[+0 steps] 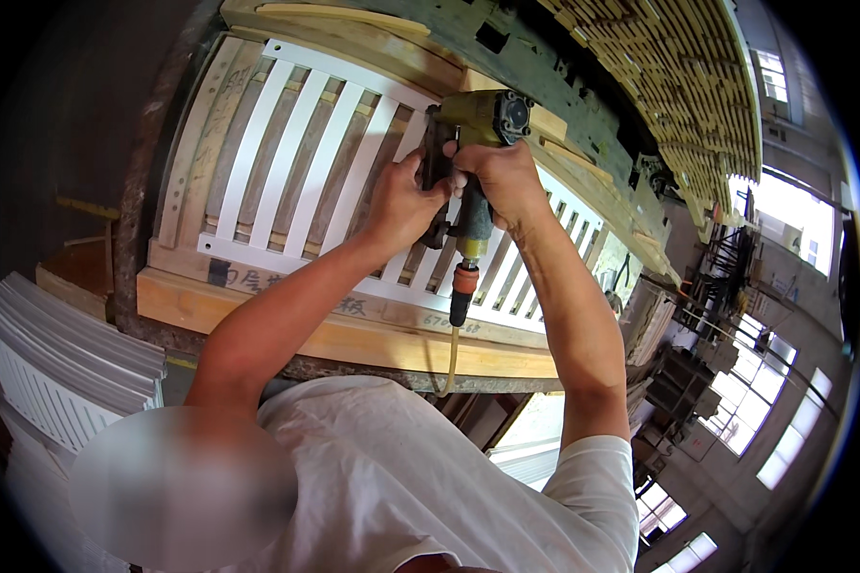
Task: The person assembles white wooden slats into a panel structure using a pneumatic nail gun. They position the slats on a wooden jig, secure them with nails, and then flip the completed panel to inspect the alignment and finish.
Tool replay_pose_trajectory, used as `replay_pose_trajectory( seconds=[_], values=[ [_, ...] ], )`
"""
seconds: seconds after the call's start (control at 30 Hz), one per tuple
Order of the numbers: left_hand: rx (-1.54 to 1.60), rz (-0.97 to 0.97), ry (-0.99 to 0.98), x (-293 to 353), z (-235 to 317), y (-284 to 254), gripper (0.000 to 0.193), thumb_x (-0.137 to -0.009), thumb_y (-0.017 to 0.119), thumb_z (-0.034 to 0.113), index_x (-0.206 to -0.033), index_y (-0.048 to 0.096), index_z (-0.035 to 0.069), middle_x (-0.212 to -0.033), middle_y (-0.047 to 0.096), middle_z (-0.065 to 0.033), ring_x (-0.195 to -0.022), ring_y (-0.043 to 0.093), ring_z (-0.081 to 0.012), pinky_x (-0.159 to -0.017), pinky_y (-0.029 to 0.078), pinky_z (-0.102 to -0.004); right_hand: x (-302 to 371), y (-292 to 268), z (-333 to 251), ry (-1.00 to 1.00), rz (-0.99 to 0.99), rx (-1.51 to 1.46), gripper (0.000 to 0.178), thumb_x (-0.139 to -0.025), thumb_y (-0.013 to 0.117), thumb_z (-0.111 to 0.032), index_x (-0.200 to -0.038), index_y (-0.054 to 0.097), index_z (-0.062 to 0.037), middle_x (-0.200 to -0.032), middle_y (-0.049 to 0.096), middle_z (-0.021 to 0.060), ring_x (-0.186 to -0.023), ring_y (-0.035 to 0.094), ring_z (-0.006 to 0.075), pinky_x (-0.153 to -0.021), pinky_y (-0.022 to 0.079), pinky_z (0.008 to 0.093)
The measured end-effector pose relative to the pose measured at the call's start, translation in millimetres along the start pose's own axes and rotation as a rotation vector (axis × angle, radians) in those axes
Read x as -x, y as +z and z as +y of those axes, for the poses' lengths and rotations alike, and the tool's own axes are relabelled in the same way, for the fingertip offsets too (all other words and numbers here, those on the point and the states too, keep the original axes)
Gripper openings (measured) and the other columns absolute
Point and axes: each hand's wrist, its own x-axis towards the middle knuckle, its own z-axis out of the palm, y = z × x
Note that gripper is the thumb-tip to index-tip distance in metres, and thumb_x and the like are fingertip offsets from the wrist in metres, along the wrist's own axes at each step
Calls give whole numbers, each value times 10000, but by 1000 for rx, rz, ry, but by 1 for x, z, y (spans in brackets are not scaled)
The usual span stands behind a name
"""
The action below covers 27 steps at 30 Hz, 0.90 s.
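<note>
A pneumatic nail gun [473, 113] with a yellowish-green body and a dark head cap sits over the white slatted panel [287, 172]. My right hand [505, 177] is wrapped round its grip, just below the head. At the gun's dark magazine, my left hand [406, 205] is closed with thumb and fingers against it. Part of the gun is hidden by both hands. An orange and black hose coupling [462, 286] hangs from the handle end, with a thin yellowish air hose [452, 358] running down toward me. The panel lies inside a wooden frame [354, 334].
A stack of white slatted panels [76, 353] stands at the lower left. Beyond the frame runs a dark, worn bench surface [535, 72] with loose wood strips. Many wooden slats [678, 76] are piled at the far right. Shelving [683, 382] and windows are farther right.
</note>
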Motion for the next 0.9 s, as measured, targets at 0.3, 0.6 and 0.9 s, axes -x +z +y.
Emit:
replay_pose_trajectory(
  seconds=[0.3,0.6,0.9],
  values=[
    [-213,81,57,-2,12,-29,267,-835,684,78,-1067,597,-22,-821,674,-56,-744,565,-74,-707,474,-262,-6,26,-12,13,-69,14,205,-738,605,26,-931,620,95,-617,577,101,-500,542,172,-489,461,300],
    [-77,67,98,-7,-4,-31,232,-844,658,15,-1061,587,-26,-826,636,-11,-785,553,-53,-724,482,-231,-9,34,-12,-13,-37,65,100,-772,649,-34,-700,617,28,-595,581,73,-480,542,147,-456,441,299],
    [-141,127,62,-5,14,-48,218,-830,674,41,-1027,597,-12,-822,661,-46,-765,585,-81,-726,488,-260,-15,48,-21,-18,-77,82,101,-782,648,-41,-778,641,59,-609,589,75,-478,540,147,-447,445,301]
  ],
)
